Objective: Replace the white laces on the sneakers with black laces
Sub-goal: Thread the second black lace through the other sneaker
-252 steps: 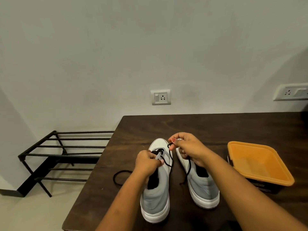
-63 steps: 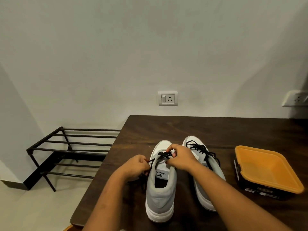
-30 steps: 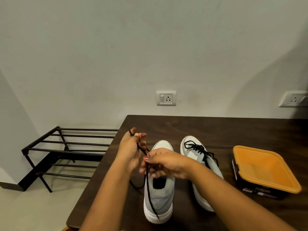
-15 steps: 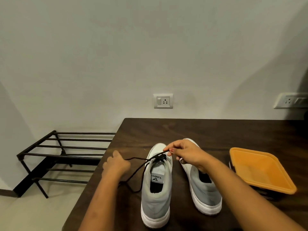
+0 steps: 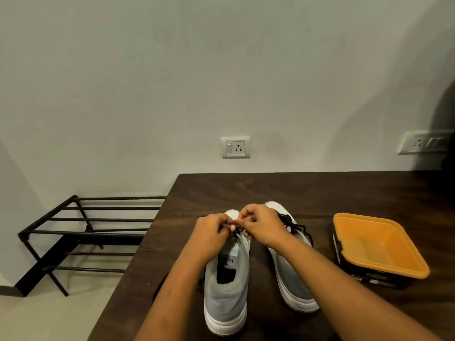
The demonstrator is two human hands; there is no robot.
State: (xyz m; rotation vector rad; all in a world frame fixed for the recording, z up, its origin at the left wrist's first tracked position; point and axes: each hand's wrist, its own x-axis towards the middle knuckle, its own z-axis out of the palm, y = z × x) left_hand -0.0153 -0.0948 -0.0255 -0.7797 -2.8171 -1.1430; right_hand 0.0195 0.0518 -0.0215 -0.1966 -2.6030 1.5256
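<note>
Two grey sneakers with white soles stand side by side on the dark wooden table [image 5: 320, 193], toes toward the wall. Over the front eyelets of the left sneaker [image 5: 226, 289] my left hand [image 5: 209, 232] and my right hand [image 5: 258, 225] meet, both pinching its black lace [image 5: 236, 233] between fingertips. The hands hide most of that lace. The right sneaker [image 5: 293, 274] carries a threaded black lace [image 5: 291, 223] across its front. No white laces are in view.
An orange tub on a black base [image 5: 376, 247] stands to the right of the sneakers. A black metal rack [image 5: 81, 232] sits on the floor left of the table. Wall sockets [image 5: 235, 146] are behind the table's far edge.
My left hand came back from the left, where it had drawn the lace out sideways, and now meets my right hand over the left sneaker's front. The lace is no longer stretched out.
</note>
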